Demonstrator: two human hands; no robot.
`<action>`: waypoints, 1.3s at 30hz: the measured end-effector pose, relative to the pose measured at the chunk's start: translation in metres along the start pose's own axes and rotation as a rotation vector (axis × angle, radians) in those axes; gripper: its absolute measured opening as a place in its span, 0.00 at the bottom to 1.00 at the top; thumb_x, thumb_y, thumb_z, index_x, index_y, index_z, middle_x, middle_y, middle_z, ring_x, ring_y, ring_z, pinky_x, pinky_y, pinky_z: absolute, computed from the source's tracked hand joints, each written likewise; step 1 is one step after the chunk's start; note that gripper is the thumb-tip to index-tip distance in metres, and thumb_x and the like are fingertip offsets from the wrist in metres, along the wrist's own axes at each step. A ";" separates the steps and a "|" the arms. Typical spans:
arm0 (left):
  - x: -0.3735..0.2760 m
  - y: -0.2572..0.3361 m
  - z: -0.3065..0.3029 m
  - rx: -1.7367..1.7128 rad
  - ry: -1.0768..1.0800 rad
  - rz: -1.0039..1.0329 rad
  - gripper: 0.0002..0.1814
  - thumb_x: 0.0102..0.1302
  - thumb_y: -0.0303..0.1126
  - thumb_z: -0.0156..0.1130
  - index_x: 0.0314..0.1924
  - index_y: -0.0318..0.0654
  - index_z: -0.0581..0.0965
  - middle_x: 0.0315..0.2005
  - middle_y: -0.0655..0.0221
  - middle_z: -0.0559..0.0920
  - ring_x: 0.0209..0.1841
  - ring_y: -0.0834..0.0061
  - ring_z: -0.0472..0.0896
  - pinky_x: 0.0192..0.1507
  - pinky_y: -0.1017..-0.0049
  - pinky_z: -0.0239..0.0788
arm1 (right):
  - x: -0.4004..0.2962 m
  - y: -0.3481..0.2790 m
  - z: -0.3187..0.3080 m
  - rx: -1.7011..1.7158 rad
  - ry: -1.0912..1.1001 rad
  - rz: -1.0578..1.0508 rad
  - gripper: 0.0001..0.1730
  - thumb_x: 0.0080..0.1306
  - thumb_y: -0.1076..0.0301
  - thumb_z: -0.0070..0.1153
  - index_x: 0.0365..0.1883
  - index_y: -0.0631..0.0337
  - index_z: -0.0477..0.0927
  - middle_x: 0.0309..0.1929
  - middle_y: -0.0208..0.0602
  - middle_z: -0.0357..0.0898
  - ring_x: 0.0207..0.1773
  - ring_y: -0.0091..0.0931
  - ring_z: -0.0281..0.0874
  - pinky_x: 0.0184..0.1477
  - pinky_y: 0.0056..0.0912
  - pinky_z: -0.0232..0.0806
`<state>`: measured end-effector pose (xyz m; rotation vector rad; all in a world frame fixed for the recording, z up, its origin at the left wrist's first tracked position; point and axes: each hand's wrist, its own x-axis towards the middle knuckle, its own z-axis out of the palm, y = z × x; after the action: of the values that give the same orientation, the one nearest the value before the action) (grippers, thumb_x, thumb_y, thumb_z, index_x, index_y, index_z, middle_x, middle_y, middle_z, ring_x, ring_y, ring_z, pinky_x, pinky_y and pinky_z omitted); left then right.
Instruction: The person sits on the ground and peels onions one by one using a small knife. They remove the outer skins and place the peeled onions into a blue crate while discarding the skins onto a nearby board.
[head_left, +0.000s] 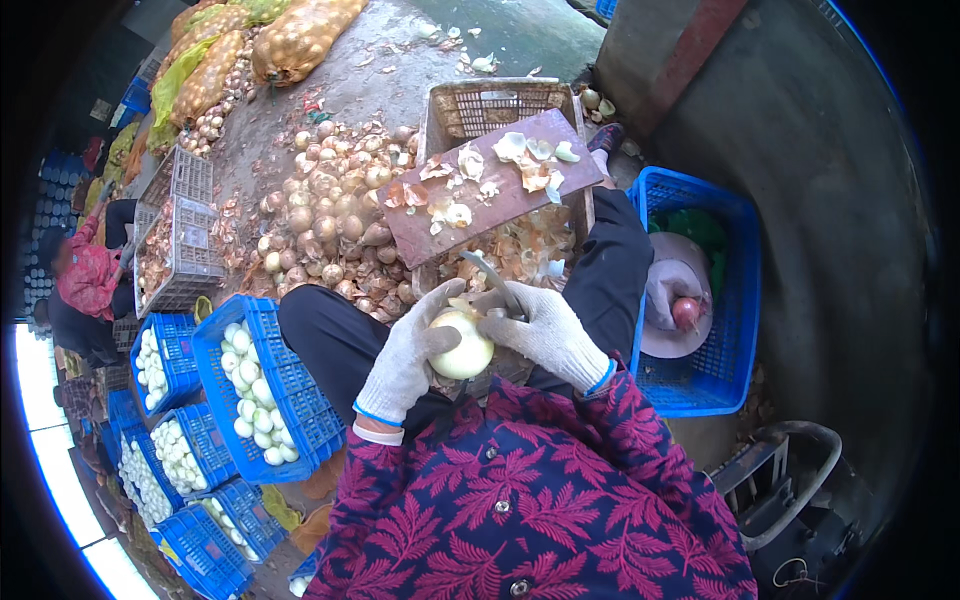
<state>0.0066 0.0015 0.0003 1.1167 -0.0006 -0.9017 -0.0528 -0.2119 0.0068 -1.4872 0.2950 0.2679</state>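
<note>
My left hand (405, 356), in a white knit glove, grips a pale, partly peeled onion (463, 351) over my lap. A curved knife blade (491, 277) sticks up from my right hand (551, 330), gloved the same way, whose fingers also touch the onion's side. The knife's handle is hidden in the fist. Just beyond my hands, a reddish board (495, 187) lies aslant across a dirty plastic crate (431, 135). Loose onion skins (517, 154) are scattered on the board, and more peelings (525, 244) fill the crate beneath it.
Unpeeled onions (330, 202) are heaped on the floor at front left. A blue crate (311, 397) of peeled onions stands by my left knee. On my right, another blue crate (694, 401) holds a hat (675, 292) and a red onion (686, 313). A co-worker (90, 262) sits far left.
</note>
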 end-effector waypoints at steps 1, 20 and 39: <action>-0.001 0.003 0.003 0.012 -0.016 -0.001 0.48 0.64 0.39 0.74 0.79 0.28 0.64 0.67 0.56 0.77 0.67 0.65 0.80 0.70 0.68 0.74 | 0.004 0.002 0.001 -0.078 0.046 -0.074 0.18 0.73 0.65 0.66 0.58 0.64 0.84 0.30 0.29 0.83 0.19 0.14 0.70 0.22 0.22 0.60; -0.004 -0.007 0.004 -0.333 0.015 0.174 0.35 0.77 0.52 0.60 0.72 0.32 0.72 0.64 0.44 0.82 0.60 0.61 0.86 0.52 0.66 0.86 | -0.036 -0.006 -0.012 -0.679 -0.145 -0.516 0.16 0.74 0.58 0.63 0.54 0.56 0.86 0.41 0.48 0.89 0.41 0.49 0.88 0.41 0.44 0.78; -0.009 -0.001 0.020 -0.105 0.245 0.398 0.36 0.78 0.53 0.62 0.73 0.33 0.71 0.62 0.50 0.82 0.53 0.65 0.88 0.44 0.68 0.88 | -0.038 0.013 -0.001 -1.134 0.074 -0.518 0.25 0.68 0.58 0.61 0.63 0.52 0.78 0.38 0.34 0.85 0.38 0.36 0.87 0.43 0.46 0.73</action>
<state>-0.0088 -0.0080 0.0125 1.0741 0.0248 -0.4034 -0.0930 -0.2119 0.0082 -2.6222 -0.2567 -0.0768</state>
